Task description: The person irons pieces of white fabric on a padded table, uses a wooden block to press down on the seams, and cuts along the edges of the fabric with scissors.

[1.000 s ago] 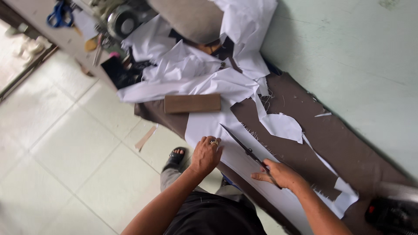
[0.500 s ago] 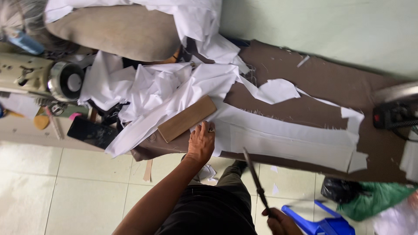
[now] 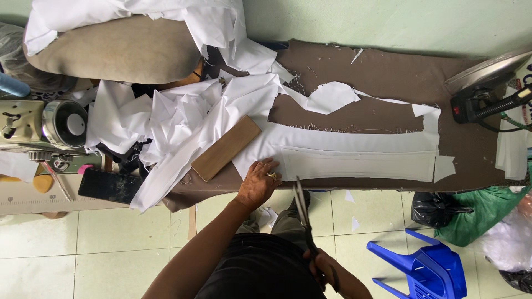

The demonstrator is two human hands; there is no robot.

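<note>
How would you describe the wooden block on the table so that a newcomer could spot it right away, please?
Start at the brown cloth-covered table and follow the long white fabric strip to its left end, beside the left hand. The wooden block lies tilted there, the only flat tan rectangle among crumpled white fabric.

I see one view only, from camera on person's head. It looks almost straight down. Brown table (image 3: 382, 77) runs across top half of frame, green wall along top edge. Tiled floor (image 3: 111, 243) fills bottom. Person's own body sits at bottom middle, very near camera. Table is close, about arm's reach. No second view, so nothing shared.
</note>
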